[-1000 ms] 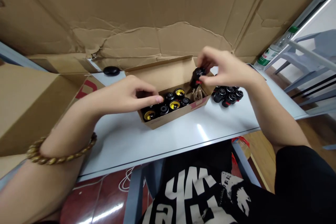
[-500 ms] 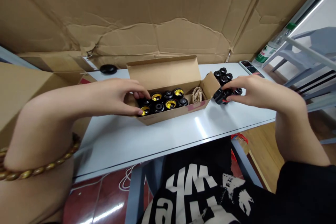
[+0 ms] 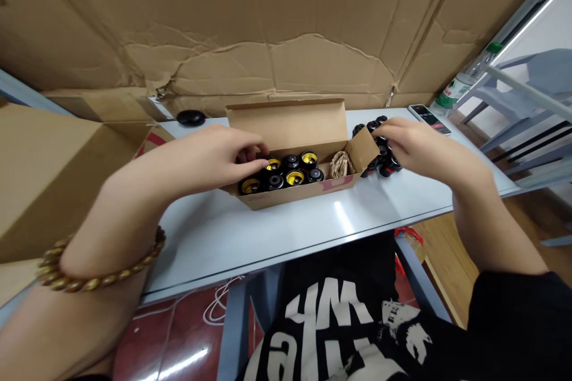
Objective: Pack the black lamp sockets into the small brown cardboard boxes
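Currently the left hand (image 3: 221, 155) curls over the box (image 3: 308, 191), the right hand (image 3: 424, 144) at black parts (image 3: 383, 159), grips unclear.

Both arms (image 3: 489, 211) out front

Left hand (image 3: 218, 156) is kinda arched, thumb straight, fingers curled; right hand (image 3: 417, 146) angles inward, can't really tell its grip.

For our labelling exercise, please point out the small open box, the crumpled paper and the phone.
Small open box (image 3: 290, 193): head view, front wall.
Crumpled paper (image 3: 341, 165): head view, its middle folds.
Phone (image 3: 428, 118): head view, on its screen.
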`<act>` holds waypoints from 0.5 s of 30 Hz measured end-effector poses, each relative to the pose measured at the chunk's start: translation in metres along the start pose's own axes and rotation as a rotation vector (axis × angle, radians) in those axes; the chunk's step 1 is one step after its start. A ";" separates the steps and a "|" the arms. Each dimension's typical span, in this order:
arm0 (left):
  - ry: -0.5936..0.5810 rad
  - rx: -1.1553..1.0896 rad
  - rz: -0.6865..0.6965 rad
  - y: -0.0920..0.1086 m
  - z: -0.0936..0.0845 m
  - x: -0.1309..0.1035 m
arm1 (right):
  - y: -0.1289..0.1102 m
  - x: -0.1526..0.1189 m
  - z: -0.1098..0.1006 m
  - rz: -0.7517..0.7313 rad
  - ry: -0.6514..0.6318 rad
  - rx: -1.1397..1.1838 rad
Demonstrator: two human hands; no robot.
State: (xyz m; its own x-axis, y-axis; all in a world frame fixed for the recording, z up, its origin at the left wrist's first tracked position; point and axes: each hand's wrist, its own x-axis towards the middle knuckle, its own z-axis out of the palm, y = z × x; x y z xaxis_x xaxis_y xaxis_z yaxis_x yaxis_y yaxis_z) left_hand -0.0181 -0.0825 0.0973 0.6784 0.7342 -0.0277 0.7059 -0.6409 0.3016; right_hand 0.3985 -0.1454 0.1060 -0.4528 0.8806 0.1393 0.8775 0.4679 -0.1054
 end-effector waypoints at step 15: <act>0.115 0.274 0.107 0.031 0.019 0.005 | -0.105 0.078 0.023 0.020 -0.390 0.201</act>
State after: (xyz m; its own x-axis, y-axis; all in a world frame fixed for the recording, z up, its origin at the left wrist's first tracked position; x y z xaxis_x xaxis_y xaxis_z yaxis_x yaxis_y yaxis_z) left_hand 0.0114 -0.1033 0.0886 0.7351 0.6701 0.1030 0.6713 -0.7407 0.0280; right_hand 0.2673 -0.1247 0.1051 -0.4958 0.8337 -0.2431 0.8559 0.4217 -0.2993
